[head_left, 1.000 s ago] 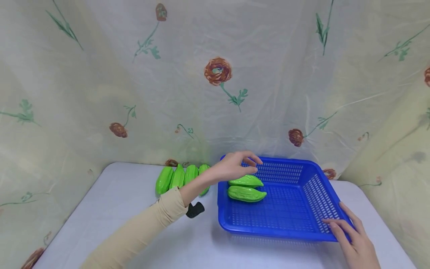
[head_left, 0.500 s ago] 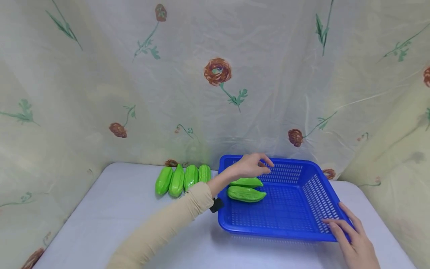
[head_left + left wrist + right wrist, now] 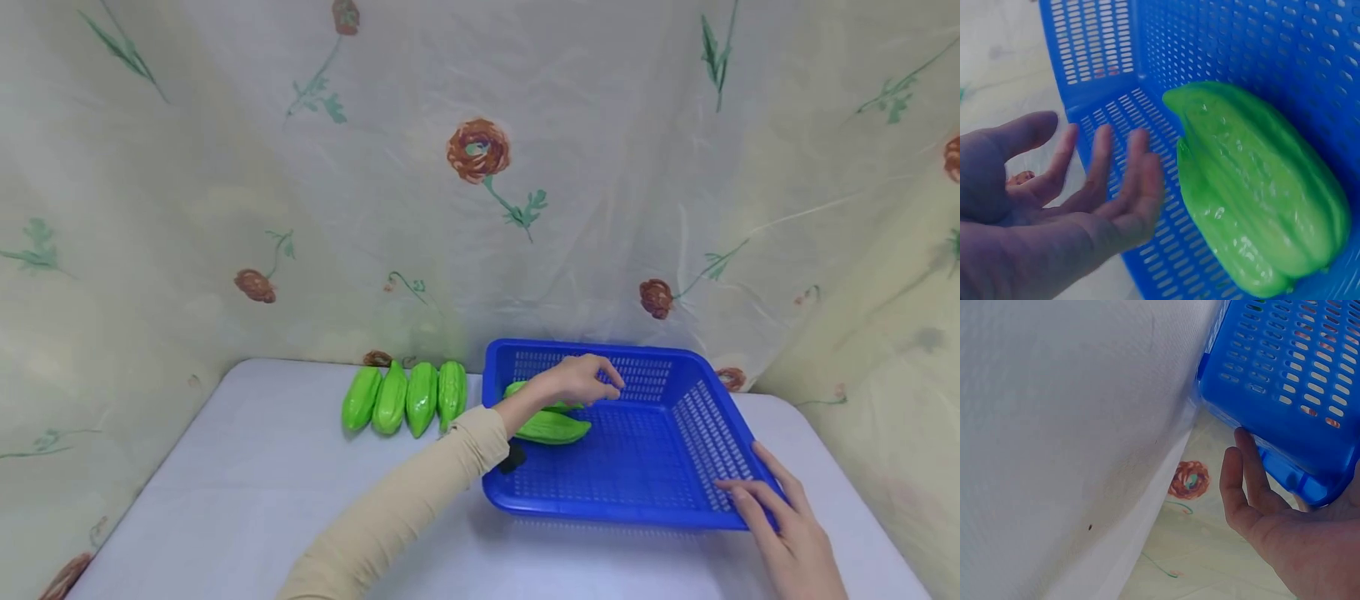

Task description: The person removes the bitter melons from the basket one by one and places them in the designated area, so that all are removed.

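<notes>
My left hand (image 3: 587,379) hovers inside the blue plastic basket (image 3: 600,512), fingers loosely bent and holding nothing. Two glossy green bitter melons (image 3: 1254,181) lie side by side at the basket's left end. In the left wrist view the fingers are beside them, with a gap between. The left forearm hides part of both melons in the head view. At the basket's near right corner, my right hand (image 3: 795,533) grips the rim. The right wrist view has this hand (image 3: 1285,531) against the outside of the basket wall.
Several more green bitter melons (image 3: 422,400) lie in a row on the white-covered table (image 3: 247,483), left of the basket. A floral curtain (image 3: 390,192) hangs behind the table and on both sides.
My left hand has moved right, farther over the basket, and slightly lower. The right hand stays on the rim. The head view has shifted a little.
</notes>
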`<state>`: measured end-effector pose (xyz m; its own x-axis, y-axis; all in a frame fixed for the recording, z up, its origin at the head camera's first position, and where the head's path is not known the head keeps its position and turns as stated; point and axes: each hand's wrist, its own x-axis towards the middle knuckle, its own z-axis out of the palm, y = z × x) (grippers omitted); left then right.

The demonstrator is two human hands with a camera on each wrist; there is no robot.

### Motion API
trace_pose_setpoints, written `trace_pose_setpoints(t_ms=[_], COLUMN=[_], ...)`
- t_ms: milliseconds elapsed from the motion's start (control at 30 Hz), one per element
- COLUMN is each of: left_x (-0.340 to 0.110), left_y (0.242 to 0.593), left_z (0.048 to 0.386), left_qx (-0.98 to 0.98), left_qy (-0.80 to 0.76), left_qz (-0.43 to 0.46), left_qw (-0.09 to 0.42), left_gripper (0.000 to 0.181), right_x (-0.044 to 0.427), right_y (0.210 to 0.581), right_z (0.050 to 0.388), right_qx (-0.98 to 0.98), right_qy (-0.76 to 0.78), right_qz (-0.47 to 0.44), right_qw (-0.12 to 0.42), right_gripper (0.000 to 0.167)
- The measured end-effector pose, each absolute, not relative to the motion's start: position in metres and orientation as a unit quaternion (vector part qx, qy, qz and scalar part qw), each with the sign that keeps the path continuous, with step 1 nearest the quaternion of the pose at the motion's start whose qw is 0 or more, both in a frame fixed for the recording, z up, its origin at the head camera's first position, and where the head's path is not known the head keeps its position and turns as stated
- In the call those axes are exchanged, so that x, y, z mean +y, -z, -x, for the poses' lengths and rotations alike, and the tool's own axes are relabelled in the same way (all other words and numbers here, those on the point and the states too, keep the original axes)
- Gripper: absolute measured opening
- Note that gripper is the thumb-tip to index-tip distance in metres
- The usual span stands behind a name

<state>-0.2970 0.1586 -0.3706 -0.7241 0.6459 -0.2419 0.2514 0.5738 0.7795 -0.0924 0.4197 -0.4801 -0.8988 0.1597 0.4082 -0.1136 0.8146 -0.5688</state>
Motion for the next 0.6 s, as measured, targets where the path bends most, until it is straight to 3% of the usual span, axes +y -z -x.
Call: trace_pose_setpoints(t_ms=[233,600], left_x=[0.16,0.163], left_y=[0.382,0.386], left_z=[0.302,0.3], left_qx=[0.879,0.904], left_qy=[-0.319,-0.187], left_qz=[-0.263,-0.311], left_qw=[0.239,0.225], left_gripper=[0.031,0.038], right_x=[0.419,0.419], right_y=[0.476,0.478], right_z=[0.093,0.091], right_qx=[-0.926,-0.924], right_qy=[-0.321,-0.312], right_qz=[0.018,0.014], right_qw=[0.198,0.223], right_gripper=[0.03,0.027])
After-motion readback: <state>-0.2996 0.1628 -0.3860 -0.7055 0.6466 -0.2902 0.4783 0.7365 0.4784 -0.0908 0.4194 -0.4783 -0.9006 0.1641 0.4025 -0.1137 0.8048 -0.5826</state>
